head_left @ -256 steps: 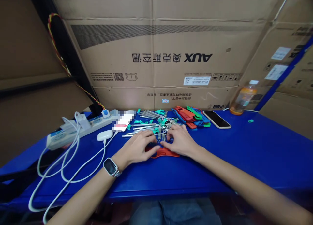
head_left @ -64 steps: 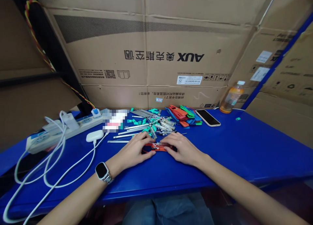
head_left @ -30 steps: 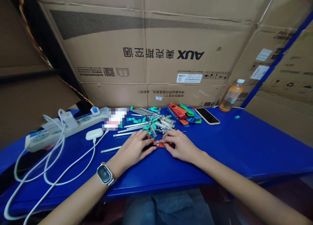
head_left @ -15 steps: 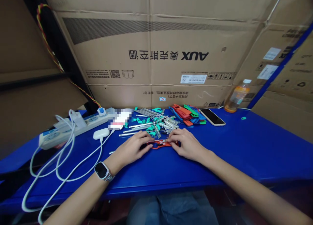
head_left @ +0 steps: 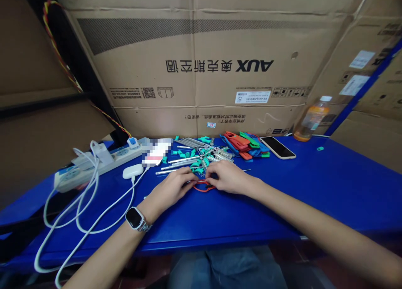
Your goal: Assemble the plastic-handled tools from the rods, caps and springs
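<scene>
my left hand (head_left: pixel 172 187) and my right hand (head_left: pixel 228 178) meet over the red plastic piece (head_left: pixel 204 187). the fingers of both are bent and pinch it at its two ends. it lies low on the blue table (head_left: pixel 314 188), just in front of the pile of metal rods with teal caps (head_left: pixel 188 157). the phone (head_left: pixel 278 147) lies well apart, to the right.

Both forearms (head_left: pixel 106 255) are bare. Just behind the left hand (head_left: pixel 171 188), the wrist carries a smartwatch (head_left: pixel 135 218) with a dark, rounded-square face on a silvery metal band. Blue-grey denim trousers (head_left: pixel 229 268) cover the lap below.
</scene>
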### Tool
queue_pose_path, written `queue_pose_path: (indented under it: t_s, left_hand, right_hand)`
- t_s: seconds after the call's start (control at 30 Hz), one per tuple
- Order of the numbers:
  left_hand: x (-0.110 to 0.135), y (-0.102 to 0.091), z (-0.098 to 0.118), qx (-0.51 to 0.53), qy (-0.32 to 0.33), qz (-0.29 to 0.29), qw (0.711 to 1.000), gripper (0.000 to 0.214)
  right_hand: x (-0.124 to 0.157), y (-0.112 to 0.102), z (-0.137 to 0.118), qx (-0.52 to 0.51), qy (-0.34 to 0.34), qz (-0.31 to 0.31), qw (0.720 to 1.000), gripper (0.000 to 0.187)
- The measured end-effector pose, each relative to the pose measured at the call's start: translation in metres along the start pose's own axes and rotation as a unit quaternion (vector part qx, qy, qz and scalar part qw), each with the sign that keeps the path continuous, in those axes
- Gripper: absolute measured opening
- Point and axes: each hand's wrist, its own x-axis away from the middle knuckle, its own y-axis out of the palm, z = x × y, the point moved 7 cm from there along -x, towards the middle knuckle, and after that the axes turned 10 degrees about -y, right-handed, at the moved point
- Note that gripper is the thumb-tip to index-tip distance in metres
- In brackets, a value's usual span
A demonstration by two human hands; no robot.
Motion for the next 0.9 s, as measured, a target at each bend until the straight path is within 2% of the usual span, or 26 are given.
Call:
queue_pose_path:
  t_s: [0.13, 0.33, 0.53, 0.7, 0.77, 0.9]
  left_hand:
    - [-0.001, 0.001, -0.001, 0.005, -0.001, -0.002, 1.0, 0.022]
    - [-0.001, 0.002, -0.003, -0.011, -0.006, -0.003, 1.0, 0.019]
    - [0.004, 0.001, 0.0, -0.056, 0.043, -0.031, 0.997, 0.025]
    - [0.012, -0.002, 0.0, -0.054, 0.073, -0.026, 0.996, 0.033]
    - [0.013, -0.003, -0.003, -0.033, 0.061, -0.025, 0.997, 0.033]
    - [0.01, -0.008, -0.014, 0.024, -0.003, -0.015, 1.0, 0.028]
  right_hand:
    - [-0.002, 0.004, 0.011, -0.038, 0.028, 0.002, 0.999, 0.011]
    - [-0.005, 0.009, 0.013, -0.078, 0.048, -0.015, 0.996, 0.015]
    - [-0.004, 0.007, 0.014, -0.071, 0.053, 0.01, 0.996, 0.013]
    - [-0.001, 0.007, 0.015, -0.081, 0.053, 0.014, 0.995, 0.011]
    - [0.001, 0.006, 0.015, -0.08, 0.049, 0.016, 0.995, 0.011]
    - [0.003, 0.005, 0.015, -0.075, 0.048, 0.017, 0.996, 0.011]
